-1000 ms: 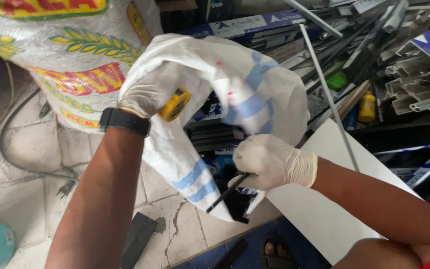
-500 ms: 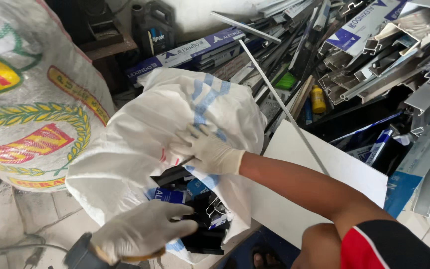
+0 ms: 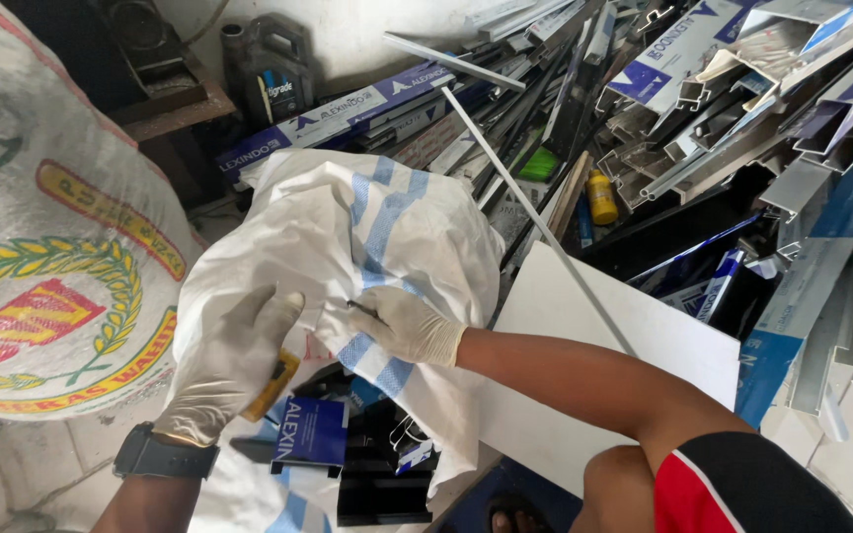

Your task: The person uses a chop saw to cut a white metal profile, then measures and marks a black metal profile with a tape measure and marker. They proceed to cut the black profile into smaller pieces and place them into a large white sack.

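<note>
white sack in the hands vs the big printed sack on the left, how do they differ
The white sack is plain white with blue stripes; the big printed sack carries red, yellow and green artwork. The white sack is crumpled and open, with dark profile offcuts showing at its mouth; the printed sack bulges full and smooth. The left hand and right hand, both gloved, grip the white sack; neither touches the printed sack. Both look like woven plastic sacks.

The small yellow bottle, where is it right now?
In the head view the small yellow bottle stands upper right of centre, among the piled metal profiles, beyond the white woven sack that both gloved hands grip.
</note>
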